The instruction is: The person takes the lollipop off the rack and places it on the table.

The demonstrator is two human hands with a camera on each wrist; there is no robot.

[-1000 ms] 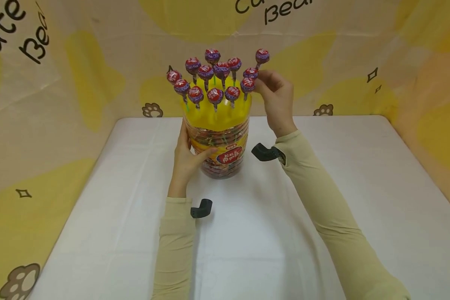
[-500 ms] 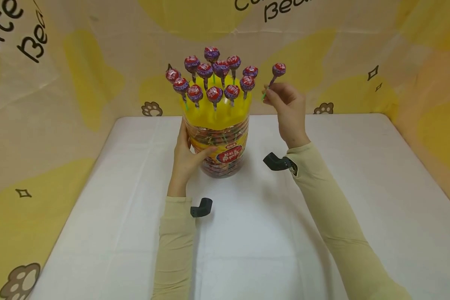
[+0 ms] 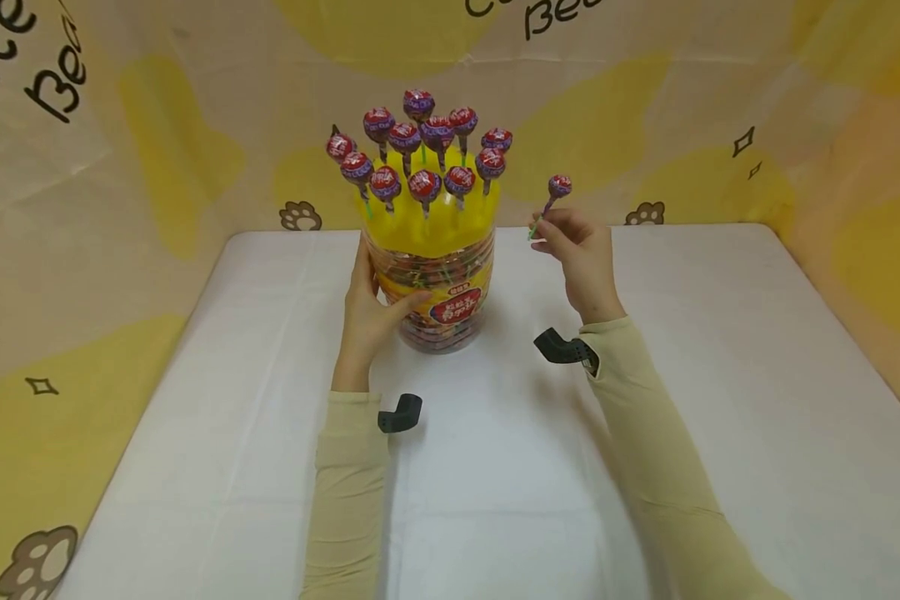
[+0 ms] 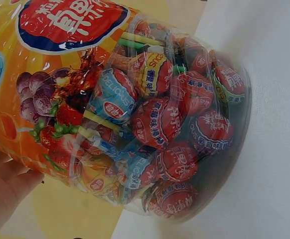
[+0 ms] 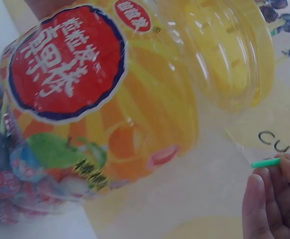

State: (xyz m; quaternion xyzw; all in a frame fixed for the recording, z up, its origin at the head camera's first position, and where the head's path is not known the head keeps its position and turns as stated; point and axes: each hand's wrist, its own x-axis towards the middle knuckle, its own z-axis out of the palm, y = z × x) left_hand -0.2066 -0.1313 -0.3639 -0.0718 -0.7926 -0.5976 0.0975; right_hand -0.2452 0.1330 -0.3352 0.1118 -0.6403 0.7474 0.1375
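A clear plastic jar (image 3: 431, 325) full of wrapped lollipops stands on the white table, wearing a yellow-orange fruit label (image 4: 45, 109). Several red-and-purple lollipops (image 3: 424, 185) stick up from its yellow lid (image 3: 427, 239). My left hand (image 3: 366, 321) grips the jar's left side, thumb across the front and most fingers hidden behind. To the right of the jar, my right hand (image 3: 585, 258) pinches one lollipop (image 3: 560, 186) by its green stick (image 5: 265, 163), the wrapped head pointing up. That lollipop is apart from the lid. In the right wrist view its head is mostly cut off.
The white table (image 3: 487, 500) runs up to a cream-and-yellow printed cloth (image 3: 585, 100) at the back and sides. A black curved mount (image 3: 401, 414) projects from the left sleeve, and a similar black mount (image 3: 564, 347) from the right one.
My right hand has drawn the lollipop away from the lid's right side, first rightward, then down towards the table. The left hand has kept its hold on the jar.
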